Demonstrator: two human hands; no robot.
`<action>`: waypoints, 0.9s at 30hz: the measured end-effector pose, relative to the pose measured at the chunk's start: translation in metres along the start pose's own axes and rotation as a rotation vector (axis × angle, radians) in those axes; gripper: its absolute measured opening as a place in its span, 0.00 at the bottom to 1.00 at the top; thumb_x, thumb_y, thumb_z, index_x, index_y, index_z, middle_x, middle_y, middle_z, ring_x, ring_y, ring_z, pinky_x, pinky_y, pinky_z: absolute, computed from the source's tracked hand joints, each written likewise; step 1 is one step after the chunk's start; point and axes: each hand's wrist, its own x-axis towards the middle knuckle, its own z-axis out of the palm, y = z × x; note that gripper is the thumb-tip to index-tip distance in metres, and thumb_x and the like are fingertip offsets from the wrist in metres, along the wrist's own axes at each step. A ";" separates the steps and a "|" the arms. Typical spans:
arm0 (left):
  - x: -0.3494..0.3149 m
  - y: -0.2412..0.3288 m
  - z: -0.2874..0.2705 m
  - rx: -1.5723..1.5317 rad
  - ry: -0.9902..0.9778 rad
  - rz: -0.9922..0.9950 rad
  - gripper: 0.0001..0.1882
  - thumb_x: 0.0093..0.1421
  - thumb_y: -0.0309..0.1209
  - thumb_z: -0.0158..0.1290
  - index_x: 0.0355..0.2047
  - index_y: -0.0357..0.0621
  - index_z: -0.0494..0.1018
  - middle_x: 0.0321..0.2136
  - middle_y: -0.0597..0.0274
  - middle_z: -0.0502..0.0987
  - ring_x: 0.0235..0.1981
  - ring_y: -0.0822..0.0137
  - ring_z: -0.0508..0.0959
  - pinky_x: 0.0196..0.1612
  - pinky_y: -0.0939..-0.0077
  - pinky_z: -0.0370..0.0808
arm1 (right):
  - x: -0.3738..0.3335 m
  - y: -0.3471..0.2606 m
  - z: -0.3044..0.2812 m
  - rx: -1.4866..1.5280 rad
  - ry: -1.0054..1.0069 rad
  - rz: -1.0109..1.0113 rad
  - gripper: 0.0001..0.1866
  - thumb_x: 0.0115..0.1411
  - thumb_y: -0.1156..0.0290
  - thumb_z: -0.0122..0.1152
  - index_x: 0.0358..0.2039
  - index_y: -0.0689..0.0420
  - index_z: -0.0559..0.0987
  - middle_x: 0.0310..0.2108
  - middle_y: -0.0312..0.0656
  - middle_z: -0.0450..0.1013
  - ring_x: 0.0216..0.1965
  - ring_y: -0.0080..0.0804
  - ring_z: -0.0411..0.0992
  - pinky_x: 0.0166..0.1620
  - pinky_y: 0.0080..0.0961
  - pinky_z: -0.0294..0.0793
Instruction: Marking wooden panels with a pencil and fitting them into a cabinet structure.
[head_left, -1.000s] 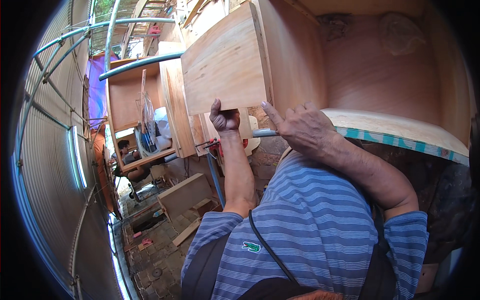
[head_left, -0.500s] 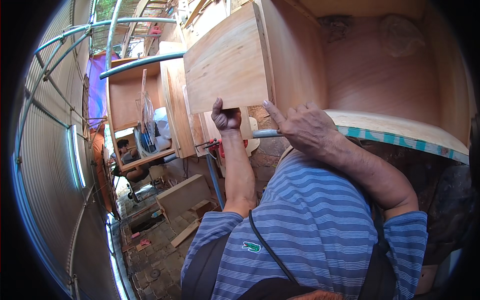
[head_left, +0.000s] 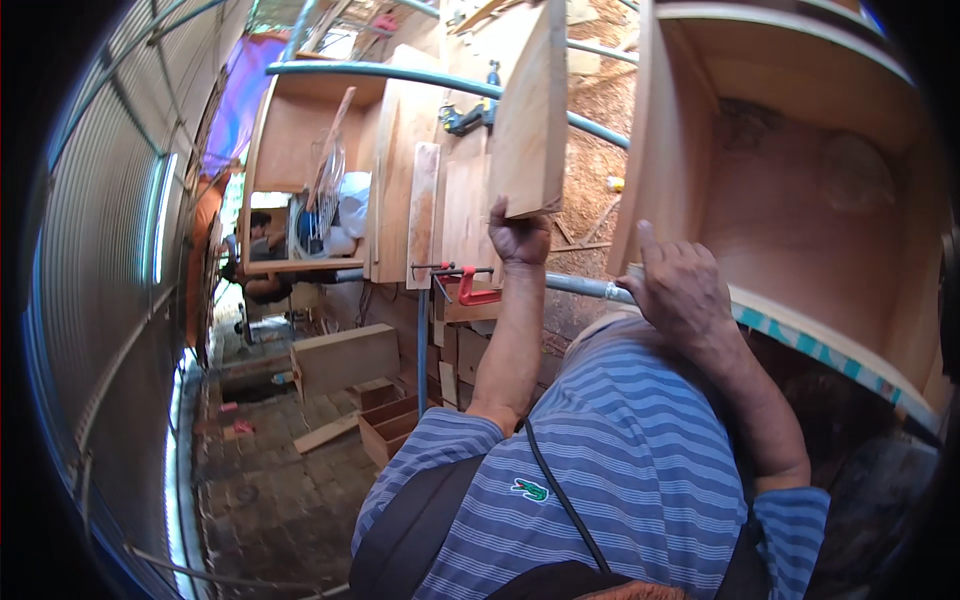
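A pale wooden panel (head_left: pixel 528 120) stands tilted in front of me, its thick edge facing right. My left hand (head_left: pixel 520 238) is closed on its lower end, thumb on the left side and the other fingers hidden behind. To the right is a large open wooden cabinet (head_left: pixel 800 230), with clear crumpled plastic inside. My right hand (head_left: pixel 685 290) rests at the near end of its left side wall (head_left: pixel 660 150), index finger stretched along the wood and thumb on the outer side, closed round that edge.
Blue-grey metal pipes (head_left: pixel 400 76) cross the work area. A red clamp (head_left: pixel 470 285) grips boards beside my left forearm. A yellow-and-black power tool (head_left: pixel 465 118) lies behind the panel. Another open cabinet (head_left: pixel 320 95) stands left, with a person (head_left: pixel 262 240) beyond it. Wood pieces (head_left: pixel 345 360) lie on the paved floor.
The panel has turned from broad face to narrow view and moved right, away from the cabinet wall. My right hand has moved right onto the cabinet's edge. The whole view has shifted.
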 end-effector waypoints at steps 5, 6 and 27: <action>-0.009 -0.008 0.012 -0.174 -0.011 0.002 0.24 0.51 0.20 0.55 0.50 0.30 0.68 0.49 0.43 0.73 0.48 0.52 0.77 0.48 0.68 0.81 | 0.004 -0.004 -0.004 -0.005 -0.065 0.014 0.32 0.56 0.57 0.63 0.52 0.69 0.69 0.25 0.48 0.75 0.31 0.41 0.75 0.37 0.34 0.71; -0.012 -0.010 0.014 -0.182 -0.020 0.010 0.24 0.51 0.20 0.55 0.50 0.30 0.68 0.49 0.43 0.73 0.48 0.52 0.77 0.48 0.68 0.81 | 0.005 -0.005 -0.004 0.005 -0.086 0.036 0.31 0.55 0.57 0.63 0.52 0.69 0.69 0.25 0.48 0.75 0.30 0.42 0.75 0.37 0.35 0.71; 0.007 -0.004 0.034 -0.423 -0.001 0.059 0.19 0.56 0.21 0.53 0.48 0.26 0.69 0.48 0.40 0.74 0.53 0.47 0.73 0.52 0.64 0.79 | 0.007 -0.008 -0.010 -0.020 -0.093 0.082 0.33 0.53 0.56 0.66 0.51 0.69 0.71 0.28 0.50 0.75 0.32 0.44 0.75 0.37 0.38 0.72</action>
